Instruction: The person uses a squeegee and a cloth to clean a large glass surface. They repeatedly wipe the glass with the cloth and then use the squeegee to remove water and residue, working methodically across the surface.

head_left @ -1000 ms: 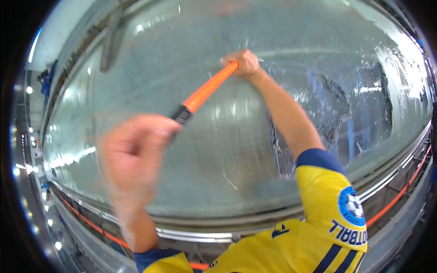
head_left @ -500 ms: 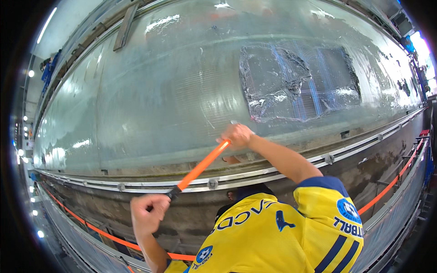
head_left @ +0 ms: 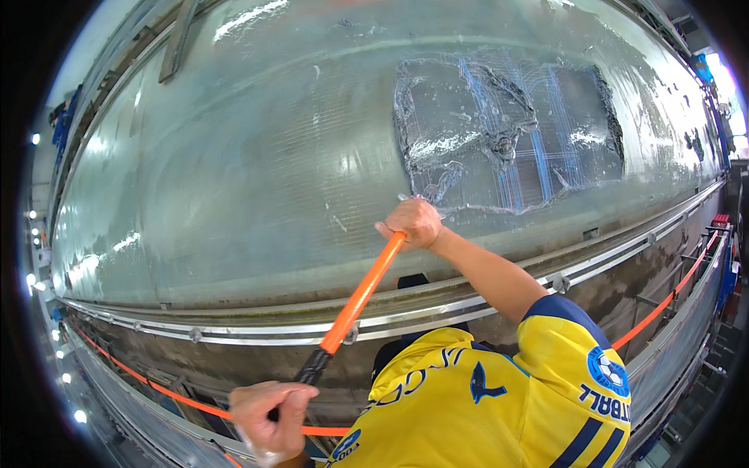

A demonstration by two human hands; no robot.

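Note:
An orange pole slants across the near edge of a large wet, pale green-grey surface. My right hand is closed round its upper part, low over the wet surface. Whatever the pole carries beyond that fist is hidden. At the lower end, my left hand grips the black taped handle, close to my body. Just beyond my right hand lies a dark rectangular patch under a clear, wrinkled wet layer, with blue lines running through it.
A metal rail runs along the near edge, between me and the surface. Behind me stretches an orange bar. A grey beam rests at the far left edge. Blue-clothed figures are small and blurred at the far left.
My left hand has come down and closer to my body with the handle end. The right hand has moved slightly up and right, so the pole stands steeper.

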